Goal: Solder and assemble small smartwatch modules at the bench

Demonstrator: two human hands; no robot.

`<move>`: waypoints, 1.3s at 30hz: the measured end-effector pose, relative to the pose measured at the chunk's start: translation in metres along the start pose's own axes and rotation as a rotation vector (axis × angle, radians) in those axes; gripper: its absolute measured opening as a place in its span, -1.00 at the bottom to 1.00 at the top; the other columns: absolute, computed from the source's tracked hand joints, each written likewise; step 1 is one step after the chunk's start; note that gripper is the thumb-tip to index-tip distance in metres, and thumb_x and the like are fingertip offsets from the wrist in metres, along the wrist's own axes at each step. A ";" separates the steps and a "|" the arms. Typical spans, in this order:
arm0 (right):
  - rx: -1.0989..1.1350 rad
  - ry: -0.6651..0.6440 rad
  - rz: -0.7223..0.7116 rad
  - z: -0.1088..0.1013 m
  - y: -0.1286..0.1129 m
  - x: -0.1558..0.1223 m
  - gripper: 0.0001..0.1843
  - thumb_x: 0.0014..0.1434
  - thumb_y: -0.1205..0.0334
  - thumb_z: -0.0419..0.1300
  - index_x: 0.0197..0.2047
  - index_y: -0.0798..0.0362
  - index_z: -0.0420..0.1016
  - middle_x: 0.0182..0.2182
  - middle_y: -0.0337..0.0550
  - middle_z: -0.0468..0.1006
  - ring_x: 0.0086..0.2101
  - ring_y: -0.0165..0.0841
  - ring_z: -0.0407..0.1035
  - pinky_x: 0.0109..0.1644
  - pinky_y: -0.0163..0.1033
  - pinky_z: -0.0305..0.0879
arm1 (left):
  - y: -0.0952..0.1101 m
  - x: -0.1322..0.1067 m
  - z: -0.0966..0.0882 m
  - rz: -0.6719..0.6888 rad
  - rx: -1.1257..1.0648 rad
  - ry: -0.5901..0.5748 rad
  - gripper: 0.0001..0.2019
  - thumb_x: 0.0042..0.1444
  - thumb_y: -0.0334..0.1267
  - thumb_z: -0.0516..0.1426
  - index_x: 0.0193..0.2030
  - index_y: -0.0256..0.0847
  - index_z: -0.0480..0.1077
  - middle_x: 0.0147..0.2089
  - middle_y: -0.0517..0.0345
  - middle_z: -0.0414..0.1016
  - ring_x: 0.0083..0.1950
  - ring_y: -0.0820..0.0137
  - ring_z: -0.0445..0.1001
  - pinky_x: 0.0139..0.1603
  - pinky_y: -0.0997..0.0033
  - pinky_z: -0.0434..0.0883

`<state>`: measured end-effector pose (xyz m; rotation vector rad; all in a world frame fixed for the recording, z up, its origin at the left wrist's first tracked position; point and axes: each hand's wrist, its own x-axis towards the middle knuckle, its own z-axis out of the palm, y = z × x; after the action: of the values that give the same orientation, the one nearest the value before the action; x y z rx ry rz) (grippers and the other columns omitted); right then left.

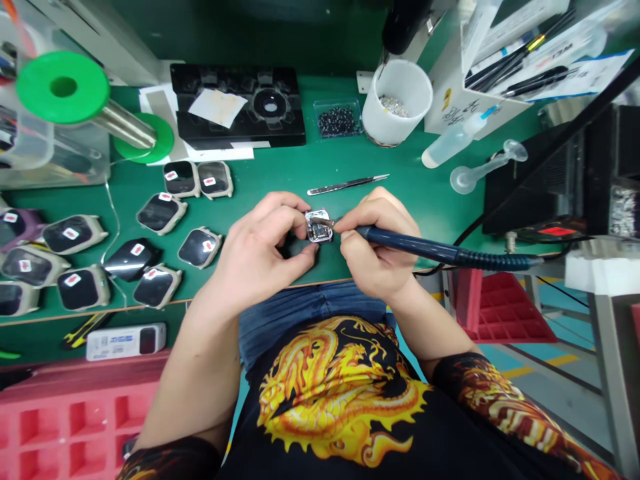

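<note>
Left-hand fingers point(293, 208) pinch a small metal watch body point(319, 228); right-hand fingers point(357, 215) grip a soldering iron point(405, 239) whose tip touches it, with tweezers point(347, 185) just beyond on the green bench point(280, 167).

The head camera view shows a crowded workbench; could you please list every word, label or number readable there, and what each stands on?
Nothing can be read for certain.
Red-and-white stickers on watch cases: too small.
Small white box: too small.
White carton: blurred.
Paper sheet: blurred.
Red display: blurred.

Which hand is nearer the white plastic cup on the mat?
The right. The right hand sits in front of the white plastic cup, slightly to its left; the left hand is farther, well left of it.
</note>
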<state>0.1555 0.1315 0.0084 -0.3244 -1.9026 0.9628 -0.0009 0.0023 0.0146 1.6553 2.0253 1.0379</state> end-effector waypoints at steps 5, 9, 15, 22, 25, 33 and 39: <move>-0.001 0.030 0.006 -0.001 0.001 -0.001 -0.88 0.28 0.35 0.20 -0.30 0.00 0.52 -0.41 -0.25 0.48 -0.40 -0.32 0.35 -0.28 -0.13 0.33 | -0.001 0.000 0.000 -0.007 -0.006 -0.001 -0.81 0.16 -0.31 0.31 -0.23 -0.13 0.35 0.15 0.10 0.56 -0.31 0.48 0.37 -0.28 0.34 0.37; -0.013 0.019 0.010 -0.001 0.001 -0.001 -0.87 0.28 0.35 0.19 -0.30 0.00 0.52 -0.41 -0.25 0.49 -0.40 -0.32 0.35 -0.27 -0.13 0.34 | -0.001 -0.001 0.000 -0.007 -0.007 0.005 -0.79 0.16 -0.32 0.32 -0.23 -0.14 0.34 0.14 0.10 0.56 -0.36 0.52 0.30 -0.29 0.35 0.35; 0.002 -0.003 0.000 -0.001 -0.001 0.001 -0.86 0.27 0.38 0.18 -0.30 0.00 0.52 -0.40 -0.25 0.51 -0.40 -0.32 0.37 -0.28 -0.15 0.35 | -0.002 -0.001 0.001 0.001 -0.007 0.014 -0.79 0.15 -0.35 0.32 -0.23 -0.15 0.34 0.13 0.11 0.56 -0.31 0.51 0.34 -0.28 0.37 0.35; 0.048 -0.024 -0.003 -0.002 -0.002 0.002 -0.83 0.27 0.44 0.18 -0.27 0.00 0.54 -0.40 -0.26 0.52 -0.39 -0.33 0.37 -0.30 -0.16 0.31 | -0.002 -0.001 0.001 -0.002 -0.022 0.019 -0.78 0.15 -0.36 0.33 -0.24 -0.15 0.33 0.11 0.14 0.56 -0.30 0.51 0.35 -0.26 0.38 0.36; 0.055 -0.029 -0.002 -0.003 -0.002 0.002 -0.83 0.27 0.44 0.19 -0.27 0.00 0.54 -0.39 -0.26 0.51 -0.39 -0.34 0.36 -0.30 -0.16 0.31 | -0.003 -0.001 0.001 -0.001 -0.036 0.031 -0.76 0.16 -0.35 0.34 -0.25 -0.15 0.32 0.09 0.15 0.56 -0.31 0.52 0.33 -0.26 0.39 0.36; 0.056 -0.039 0.005 -0.003 -0.003 0.002 -0.84 0.28 0.43 0.18 -0.26 0.00 0.54 -0.39 -0.26 0.49 -0.40 -0.34 0.36 -0.31 -0.15 0.32 | -0.003 -0.002 0.002 -0.009 -0.060 0.044 -0.75 0.16 -0.35 0.35 -0.25 -0.16 0.32 0.11 0.14 0.54 -0.32 0.53 0.31 -0.27 0.39 0.37; 0.070 -0.040 0.008 -0.004 -0.004 0.003 -0.84 0.27 0.44 0.20 -0.28 0.01 0.54 -0.40 -0.26 0.48 -0.39 -0.35 0.36 -0.31 -0.17 0.30 | -0.003 -0.002 0.003 -0.046 -0.119 0.096 -0.80 0.13 -0.40 0.32 -0.24 -0.16 0.35 0.10 0.11 0.48 -0.29 0.51 0.34 -0.29 0.38 0.38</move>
<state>0.1577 0.1324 0.0142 -0.2741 -1.9004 1.0458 -0.0007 0.0012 0.0101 1.5187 2.0079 1.2181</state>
